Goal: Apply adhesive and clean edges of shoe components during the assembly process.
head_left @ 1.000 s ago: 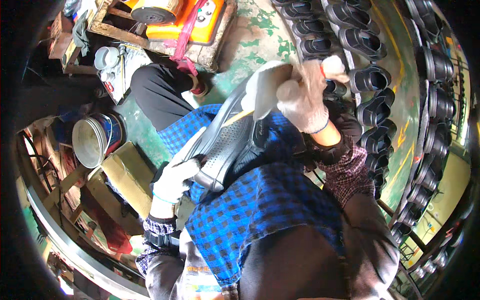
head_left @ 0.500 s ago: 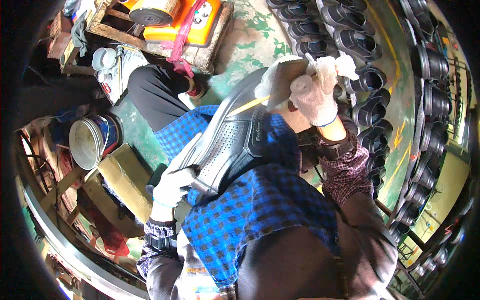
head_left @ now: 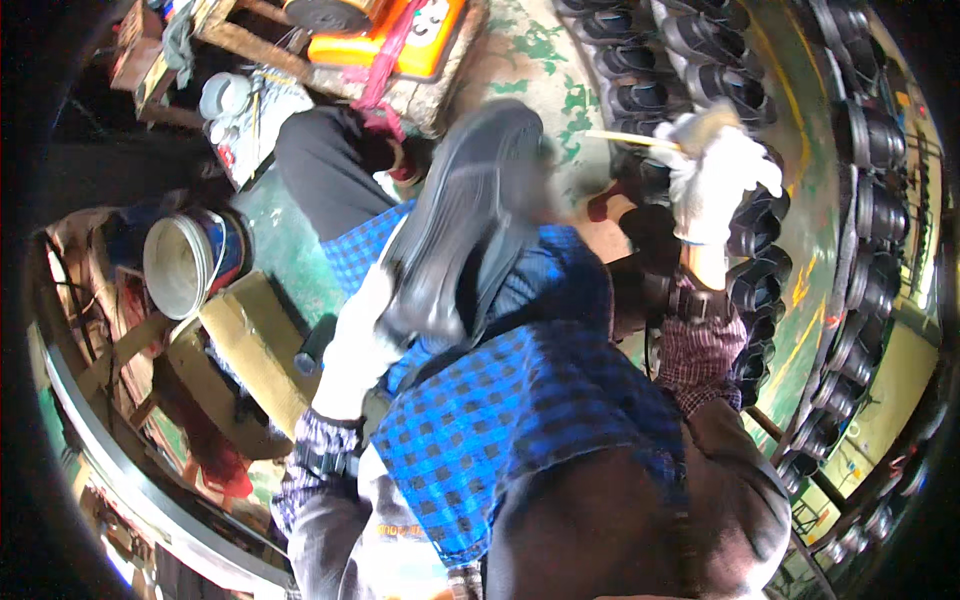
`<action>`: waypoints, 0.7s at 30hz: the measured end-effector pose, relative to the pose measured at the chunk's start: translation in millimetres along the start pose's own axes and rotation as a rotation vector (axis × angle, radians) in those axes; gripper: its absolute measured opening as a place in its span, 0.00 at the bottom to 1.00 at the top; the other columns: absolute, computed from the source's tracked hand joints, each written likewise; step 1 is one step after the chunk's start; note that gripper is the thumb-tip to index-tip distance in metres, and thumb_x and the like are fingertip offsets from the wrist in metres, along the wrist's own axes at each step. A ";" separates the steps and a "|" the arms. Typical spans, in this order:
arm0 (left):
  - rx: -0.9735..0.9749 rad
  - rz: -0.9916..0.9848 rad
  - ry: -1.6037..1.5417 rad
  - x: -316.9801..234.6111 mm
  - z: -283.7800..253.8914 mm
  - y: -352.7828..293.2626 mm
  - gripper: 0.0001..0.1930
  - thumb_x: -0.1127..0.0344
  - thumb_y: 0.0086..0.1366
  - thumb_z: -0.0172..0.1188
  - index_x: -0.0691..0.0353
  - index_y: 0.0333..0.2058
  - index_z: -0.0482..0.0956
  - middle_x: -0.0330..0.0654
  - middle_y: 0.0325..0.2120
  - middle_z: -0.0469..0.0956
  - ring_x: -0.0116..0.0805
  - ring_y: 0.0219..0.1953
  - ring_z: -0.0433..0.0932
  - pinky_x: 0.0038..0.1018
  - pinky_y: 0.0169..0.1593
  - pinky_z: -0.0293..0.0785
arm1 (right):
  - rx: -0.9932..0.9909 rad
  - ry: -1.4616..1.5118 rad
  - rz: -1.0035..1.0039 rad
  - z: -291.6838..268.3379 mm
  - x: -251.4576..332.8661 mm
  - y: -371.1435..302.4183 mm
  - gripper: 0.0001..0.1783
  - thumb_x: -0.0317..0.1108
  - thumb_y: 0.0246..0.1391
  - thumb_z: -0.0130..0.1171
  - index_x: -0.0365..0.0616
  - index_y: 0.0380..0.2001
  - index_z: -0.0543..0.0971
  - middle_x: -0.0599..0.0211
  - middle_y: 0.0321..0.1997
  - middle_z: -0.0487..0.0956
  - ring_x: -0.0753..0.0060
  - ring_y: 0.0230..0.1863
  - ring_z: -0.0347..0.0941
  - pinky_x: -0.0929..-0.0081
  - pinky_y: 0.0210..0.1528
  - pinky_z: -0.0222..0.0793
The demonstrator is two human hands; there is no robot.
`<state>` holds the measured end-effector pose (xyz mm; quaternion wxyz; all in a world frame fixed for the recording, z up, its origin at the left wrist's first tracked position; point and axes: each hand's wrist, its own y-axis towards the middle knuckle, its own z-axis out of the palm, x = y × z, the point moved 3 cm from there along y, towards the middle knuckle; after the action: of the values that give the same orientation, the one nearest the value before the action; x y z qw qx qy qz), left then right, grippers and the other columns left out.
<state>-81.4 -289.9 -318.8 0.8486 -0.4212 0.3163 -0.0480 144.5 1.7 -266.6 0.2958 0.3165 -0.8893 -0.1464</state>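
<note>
The gloved left hand (head_left: 358, 345) over there grips the near end of a black shoe (head_left: 450, 230), slanting past the far left edge of the blue checked cloth (head_left: 545, 395) — the gloved right hand (head_left: 714, 185), well apart, holds a thin yellowish stick (head_left: 630, 138).

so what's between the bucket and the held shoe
The head view shows green floor, then blue checked cloth, between bucket and shoe.

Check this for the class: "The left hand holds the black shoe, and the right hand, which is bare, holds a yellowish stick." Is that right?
Not quite: the right hand is not bare; the head view shows it in a white glove. The left hand does hold the black shoe, and the right a yellowish stick.
</note>
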 end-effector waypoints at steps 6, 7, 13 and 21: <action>0.238 -0.112 -0.551 -3.3 54.5 38.1 0.34 0.40 0.65 0.41 0.71 0.51 0.66 0.54 0.41 0.75 0.44 0.40 0.78 0.35 0.34 0.80 | -0.036 0.573 0.123 -10.2 93.8 -44.4 0.12 0.34 0.47 0.57 0.36 0.31 0.73 0.49 0.37 0.71 0.57 0.35 0.69 0.67 0.33 0.63; 0.414 -0.118 -0.616 4.6 45.0 47.1 0.35 0.39 0.64 0.42 0.72 0.49 0.68 0.54 0.41 0.76 0.45 0.41 0.78 0.38 0.38 0.79 | 0.036 0.590 0.088 -7.0 105.2 -48.5 0.13 0.34 0.47 0.57 0.35 0.32 0.73 0.49 0.38 0.72 0.58 0.35 0.70 0.68 0.33 0.63; 0.272 -0.068 -0.537 9.5 62.9 42.1 0.36 0.37 0.62 0.45 0.68 0.50 0.69 0.51 0.42 0.76 0.45 0.43 0.77 0.40 0.45 0.76 | 0.551 0.776 0.064 22.1 132.6 -53.0 0.15 0.35 0.48 0.58 0.33 0.35 0.74 0.49 0.41 0.73 0.62 0.35 0.72 0.73 0.32 0.67; 0.355 -0.119 -0.804 4.5 72.4 30.5 0.35 0.37 0.62 0.44 0.65 0.54 0.64 0.54 0.51 0.68 0.53 0.49 0.72 0.48 0.46 0.75 | 0.857 1.320 0.397 -5.5 140.9 -60.5 0.19 0.37 0.50 0.59 0.30 0.38 0.74 0.48 0.44 0.74 0.68 0.34 0.76 0.79 0.31 0.71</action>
<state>-41.6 -222.3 -311.5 0.9592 -0.2716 -0.0770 0.0172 88.7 -136.1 -228.3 0.6330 0.2599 -0.5498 0.4791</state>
